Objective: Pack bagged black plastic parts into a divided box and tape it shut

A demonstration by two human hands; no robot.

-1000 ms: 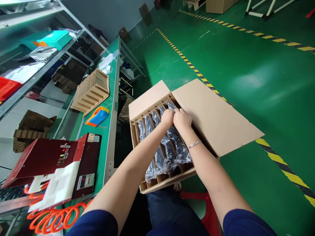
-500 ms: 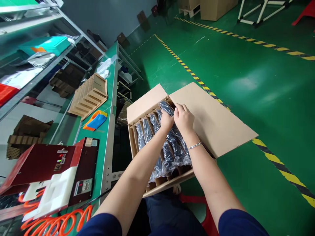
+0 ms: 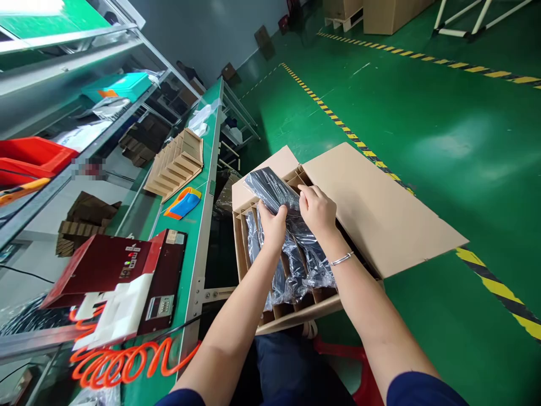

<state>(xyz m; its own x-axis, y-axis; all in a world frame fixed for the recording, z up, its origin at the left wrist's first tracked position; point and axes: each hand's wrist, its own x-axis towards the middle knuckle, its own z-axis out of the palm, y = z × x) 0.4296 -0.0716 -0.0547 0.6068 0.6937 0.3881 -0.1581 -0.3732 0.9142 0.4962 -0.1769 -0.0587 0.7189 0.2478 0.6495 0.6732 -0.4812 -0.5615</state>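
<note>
Bagged black item [image 3: 270, 189] tilts half out of the divided carton [image 3: 372, 203]. My left hand [image 3: 273, 225] has its grip closed around it. My right hand [image 3: 318, 210] pinches its plastic wrap.

Plastic wrap hides what the bagged item [image 3: 270, 189] is; its lower end sits behind the left hand [image 3: 273, 225]. A shelf label [image 3: 88, 167] is blurred, and the orange hose [image 3: 122, 361] is partly hidden

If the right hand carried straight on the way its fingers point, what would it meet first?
Probably the bagged item that the left hand lifts from the box; the right hand points left toward it, apparently touching, though depth is unclear.
</note>
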